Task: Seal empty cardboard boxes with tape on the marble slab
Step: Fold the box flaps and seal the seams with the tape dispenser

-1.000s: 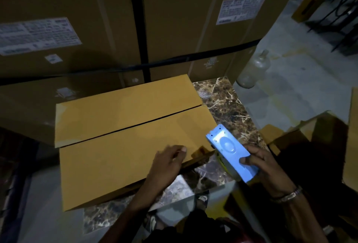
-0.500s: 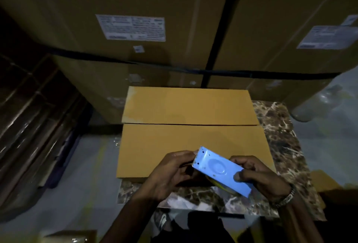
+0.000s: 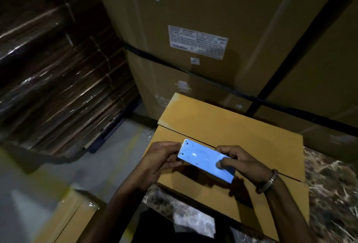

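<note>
From the head camera, your right hand (image 3: 244, 162) grips the rear end of the light-blue tape dispenser (image 3: 206, 160), thumb pressed on its flat top and fingers curled round the far side. Your left hand (image 3: 160, 162) is curled at the dispenser's serrated front end, fingers tucked beneath the toothed edge; whether they pinch tape there you cannot tell, as the tape itself is hidden. You hold the dispenser just above the cardboard box (image 3: 242, 132), over the dark seam where its two closed top flaps meet. The box lies flat on the marble slab (image 3: 333, 188), whose brown veined surface shows to the right and below it. A metal bracelet (image 3: 268, 181) sits on your right wrist. Behind the box stand large brown cartons (image 3: 193, 20) bound with black strapping (image 3: 174, 66), one bearing a white label (image 3: 197, 42). To the left, flattened cardboard wrapped in plastic film (image 3: 58, 58) is stacked. Another box (image 3: 65, 219) lies at lower left.
</note>
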Tool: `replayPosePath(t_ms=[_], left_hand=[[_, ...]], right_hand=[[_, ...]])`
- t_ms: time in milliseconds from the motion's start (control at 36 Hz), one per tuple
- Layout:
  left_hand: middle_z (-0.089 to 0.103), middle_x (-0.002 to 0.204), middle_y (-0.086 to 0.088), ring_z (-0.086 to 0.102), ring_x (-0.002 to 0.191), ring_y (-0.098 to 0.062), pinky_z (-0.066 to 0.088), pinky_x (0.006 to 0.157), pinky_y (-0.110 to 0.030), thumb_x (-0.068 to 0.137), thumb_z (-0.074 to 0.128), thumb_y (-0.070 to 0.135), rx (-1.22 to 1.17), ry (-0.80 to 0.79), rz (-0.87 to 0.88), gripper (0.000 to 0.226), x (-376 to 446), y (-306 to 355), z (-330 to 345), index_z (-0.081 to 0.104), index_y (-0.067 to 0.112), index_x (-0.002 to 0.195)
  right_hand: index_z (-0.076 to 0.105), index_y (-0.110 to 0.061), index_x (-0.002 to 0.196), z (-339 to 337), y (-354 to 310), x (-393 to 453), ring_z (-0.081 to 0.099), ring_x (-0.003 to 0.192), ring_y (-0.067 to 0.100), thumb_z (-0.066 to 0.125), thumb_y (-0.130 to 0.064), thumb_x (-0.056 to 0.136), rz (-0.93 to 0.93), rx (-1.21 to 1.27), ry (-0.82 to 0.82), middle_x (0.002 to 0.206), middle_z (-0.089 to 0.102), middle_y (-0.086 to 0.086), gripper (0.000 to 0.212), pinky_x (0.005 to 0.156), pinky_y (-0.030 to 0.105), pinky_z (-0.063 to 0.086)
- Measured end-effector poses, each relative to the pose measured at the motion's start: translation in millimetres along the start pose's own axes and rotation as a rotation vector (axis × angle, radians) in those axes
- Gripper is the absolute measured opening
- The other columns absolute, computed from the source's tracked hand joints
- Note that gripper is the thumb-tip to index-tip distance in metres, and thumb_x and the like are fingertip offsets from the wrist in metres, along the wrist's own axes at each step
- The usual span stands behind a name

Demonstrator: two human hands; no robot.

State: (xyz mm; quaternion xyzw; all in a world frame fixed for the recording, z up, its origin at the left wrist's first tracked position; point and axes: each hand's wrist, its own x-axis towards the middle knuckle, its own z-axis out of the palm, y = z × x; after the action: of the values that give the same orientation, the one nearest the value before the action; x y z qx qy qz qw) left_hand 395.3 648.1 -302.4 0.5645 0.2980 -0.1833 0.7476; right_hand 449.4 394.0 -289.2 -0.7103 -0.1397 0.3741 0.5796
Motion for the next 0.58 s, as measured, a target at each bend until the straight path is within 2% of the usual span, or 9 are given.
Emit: replayPosePath(t_ms=[56, 111, 222, 278, 389, 500, 583], left_hand=[[0.080, 0.097, -0.017, 0.077, 0.075, -0.017, 0.062, 0.066, -0.026, 0.094, 0.076, 0.017, 0.010, 0.070, 0.021, 0.023, 4.9, 6.7, -4.7, 0.080, 0.000, 0.109], [0.080, 0.098, -0.017, 0.077, 0.077, -0.018, 0.063, 0.067, -0.026, 0.092, 0.079, 0.020, 0.005, 0.107, 0.052, 0.024, 8.5, 13.2, -12.8, 0.080, 0.000, 0.105], [0.080, 0.096, -0.017, 0.078, 0.079, -0.017, 0.064, 0.072, -0.026, 0.092, 0.080, 0.022, -0.012, 0.081, 0.100, 0.022, 14.1, 22.9, -33.7, 0.082, 0.002, 0.102], [0.080, 0.097, -0.017, 0.078, 0.079, -0.016, 0.064, 0.076, -0.027, 0.093, 0.080, 0.022, 0.017, 0.077, 0.121, 0.024, 22.3, 26.3, -42.9, 0.081, 0.001, 0.103], [0.081, 0.096, -0.016, 0.076, 0.075, -0.013, 0.062, 0.076, -0.027, 0.095, 0.078, 0.022, 0.021, 0.130, 0.166, 0.023, 50.0, 41.5, -62.1, 0.080, 0.000, 0.103], [0.080, 0.093, -0.017, 0.077, 0.073, -0.014, 0.063, 0.069, -0.024, 0.096, 0.077, 0.018, -0.006, 0.089, 0.137, 0.018, 77.7, 48.3, -76.4, 0.079, 0.001, 0.100], [0.080, 0.091, -0.015, 0.077, 0.077, -0.016, 0.064, 0.072, -0.026, 0.097, 0.076, 0.021, 0.005, 0.130, 0.158, 0.020, 100.0, 53.3, -101.6, 0.079, 0.002, 0.101]], right_hand=[[0.071, -0.013, 0.085, 0.3, -5.0, 10.1, 0.063, 0.073, 0.018, 0.068, -0.025, 0.086, -0.003, -0.050, -0.035, 0.081, 0.068, 0.000, 0.012, 0.069, 0.034, 0.046], [0.067, -0.007, 0.085, -1.4, -7.1, 17.0, 0.060, 0.072, 0.020, 0.069, -0.030, 0.085, -0.006, -0.070, -0.038, 0.080, 0.065, 0.002, 0.023, 0.068, 0.036, 0.043], [0.068, -0.009, 0.086, -4.4, -8.1, 26.5, 0.060, 0.074, 0.022, 0.069, -0.030, 0.087, -0.002, -0.073, -0.027, 0.082, 0.066, 0.004, 0.021, 0.070, 0.036, 0.043], [0.067, -0.006, 0.089, 0.3, -12.0, 38.4, 0.061, 0.076, 0.022, 0.068, -0.033, 0.087, -0.005, -0.113, -0.031, 0.084, 0.066, 0.004, 0.027, 0.071, 0.037, 0.044], [0.066, -0.008, 0.084, 13.6, -27.7, 72.9, 0.059, 0.074, 0.018, 0.065, -0.039, 0.083, 0.000, -0.155, 0.065, 0.082, 0.065, -0.002, 0.031, 0.068, 0.034, 0.043], [0.067, -0.012, 0.080, 22.4, -36.8, 97.5, 0.057, 0.071, 0.012, 0.062, -0.036, 0.082, 0.043, -0.234, 0.121, 0.077, 0.064, -0.006, 0.024, 0.064, 0.029, 0.041], [0.066, -0.007, 0.082, 18.1, -35.6, 103.0, 0.057, 0.071, 0.013, 0.059, -0.044, 0.080, 0.096, -0.310, 0.178, 0.077, 0.063, -0.003, 0.037, 0.066, 0.032, 0.040]])
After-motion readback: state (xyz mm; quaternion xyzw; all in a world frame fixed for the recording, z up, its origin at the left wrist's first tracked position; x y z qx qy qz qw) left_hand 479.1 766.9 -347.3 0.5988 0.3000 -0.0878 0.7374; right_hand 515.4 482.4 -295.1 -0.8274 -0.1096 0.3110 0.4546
